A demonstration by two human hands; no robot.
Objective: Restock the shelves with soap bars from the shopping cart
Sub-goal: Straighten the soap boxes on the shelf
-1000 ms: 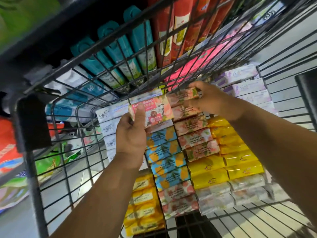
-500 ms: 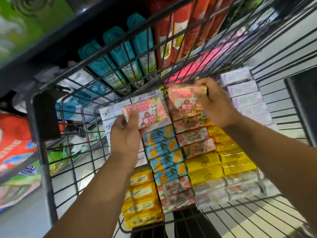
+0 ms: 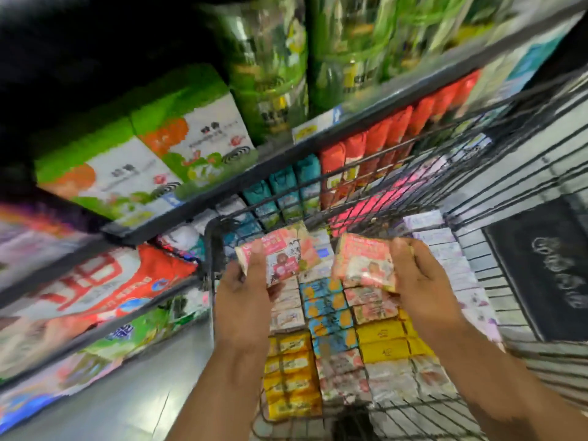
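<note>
Soap bars (image 3: pixel 281 254), flat, rectangular, wrapped

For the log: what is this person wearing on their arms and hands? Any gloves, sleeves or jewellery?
Nothing shows. The left hand and right hand wear no gloves. Both forearms are uncovered down to the frame's lower edge, with no sleeve, watch or bracelet in sight. The picture is too blurred by motion to rule out a ring.

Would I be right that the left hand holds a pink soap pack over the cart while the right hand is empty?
Not quite: in the head view the right hand also holds a pink pack. The left hand does hold the left pack over the cart.
</note>
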